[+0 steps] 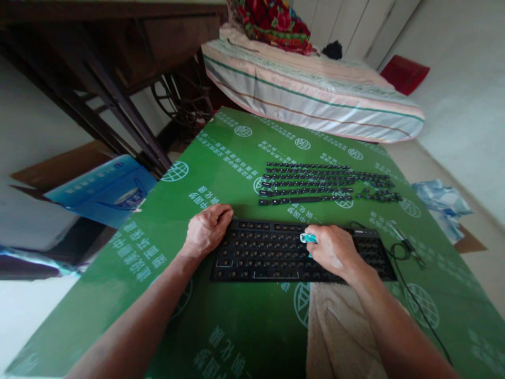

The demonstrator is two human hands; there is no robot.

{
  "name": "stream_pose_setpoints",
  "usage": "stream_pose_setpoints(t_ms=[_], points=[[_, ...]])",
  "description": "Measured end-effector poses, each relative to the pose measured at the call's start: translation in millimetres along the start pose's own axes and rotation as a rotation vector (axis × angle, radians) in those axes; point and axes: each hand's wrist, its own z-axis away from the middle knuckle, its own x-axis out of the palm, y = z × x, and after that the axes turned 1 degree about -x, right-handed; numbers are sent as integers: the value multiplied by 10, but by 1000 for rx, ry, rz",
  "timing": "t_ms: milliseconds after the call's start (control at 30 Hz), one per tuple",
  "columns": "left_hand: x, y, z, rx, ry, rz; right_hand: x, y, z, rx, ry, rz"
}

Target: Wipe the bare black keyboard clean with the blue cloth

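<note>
A black keyboard (268, 252) with its keycaps off lies on a green printed sheet (236, 158). My left hand (205, 230) rests closed on the keyboard's upper left corner, fingers curled over the edge. Over the right half of the keyboard, my right hand (333, 250) is closed on a small light-blue tool (307, 238), its tip against the bare switches. The removed black keycaps (323, 184) lie in rows on the sheet beyond the keyboard.
The keyboard's black cable (410, 284) trails off to the right, beside a small metal tool (402, 237). A beige cloth (339, 331) lies at the near edge. A bed (315, 89) stands behind, a dark wooden table (98, 52) and a blue box (102, 189) at left.
</note>
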Motion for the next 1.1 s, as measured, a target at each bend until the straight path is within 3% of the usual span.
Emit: stream_pose_setpoints(t_ms=[800,1100], points=[[26,-32,4,31,3,7,-3,-205,-16,-57,-20,30],[25,-30,19,38,6,22,26,-301,-55,-47,30,-2]])
